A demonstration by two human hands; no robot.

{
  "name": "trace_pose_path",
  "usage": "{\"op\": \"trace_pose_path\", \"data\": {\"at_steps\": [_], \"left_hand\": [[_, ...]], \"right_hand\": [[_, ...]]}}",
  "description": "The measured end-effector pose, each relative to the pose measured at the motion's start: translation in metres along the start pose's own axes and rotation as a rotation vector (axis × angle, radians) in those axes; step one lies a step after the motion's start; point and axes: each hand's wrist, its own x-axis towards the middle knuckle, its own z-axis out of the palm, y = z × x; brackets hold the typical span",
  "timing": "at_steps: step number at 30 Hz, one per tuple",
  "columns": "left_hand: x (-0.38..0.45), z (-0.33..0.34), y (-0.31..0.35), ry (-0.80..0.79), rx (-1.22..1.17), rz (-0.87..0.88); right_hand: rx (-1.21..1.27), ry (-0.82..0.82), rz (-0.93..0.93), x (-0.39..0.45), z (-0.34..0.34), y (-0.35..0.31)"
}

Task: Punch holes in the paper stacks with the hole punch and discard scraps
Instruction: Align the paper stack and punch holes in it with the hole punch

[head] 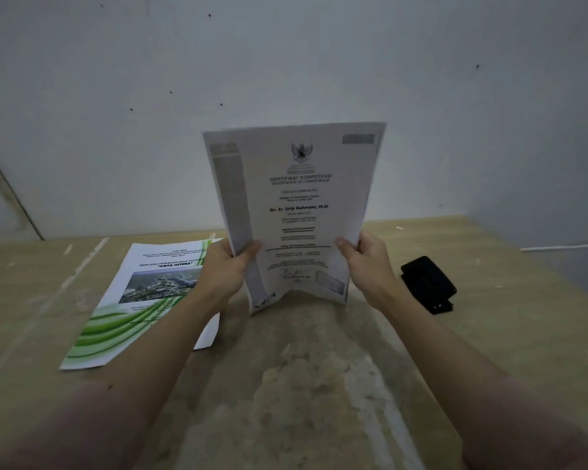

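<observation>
Table (319,368), paper stack (296,212) upright — hole punch (427,283) right

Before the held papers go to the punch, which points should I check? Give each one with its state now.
1. Left hand grips the stack: ok.
2. Right hand grips it too: ok.
3. Sheets aligned: not ok, a page behind juts out at the left edge.
4. Stack's bottom edge on the table: ok, it seems to touch.
5. Punch within reach, lying to the right: ok.
6. Punch slot facing the person: cannot tell.
</observation>
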Motion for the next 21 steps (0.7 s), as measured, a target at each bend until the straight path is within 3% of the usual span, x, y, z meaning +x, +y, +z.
{"op": "trace_pose_path", "data": {"at_steps": [4, 7, 11, 17, 21], "left_hand": [[0.005, -0.001, 0.004, -0.052, 0.038, 0.004], [0.010, -0.010, 0.006, -0.131, 0.080, -0.034], [0.005, -0.021, 0.001, -0.246, 0.059, -0.153], [-0.019, -0.022, -0.015, -0.288, 0.013, -0.237], [-0.031, -0.019, -0.025, -0.234, -0.046, -0.232]], "right_hand": [[-0.011, -0.004, -0.005, 0.004, -0.007, -0.003], [-0.008, -0.094, 0.008, 0.006, -0.018, -0.009], [0.112, -0.218, 0.204, 0.001, -0.027, -0.007], [0.253, -0.115, 0.255, -0.009, -0.021, 0.005], [0.189, -0.100, 0.227, -0.017, -0.016, 0.014]]}}
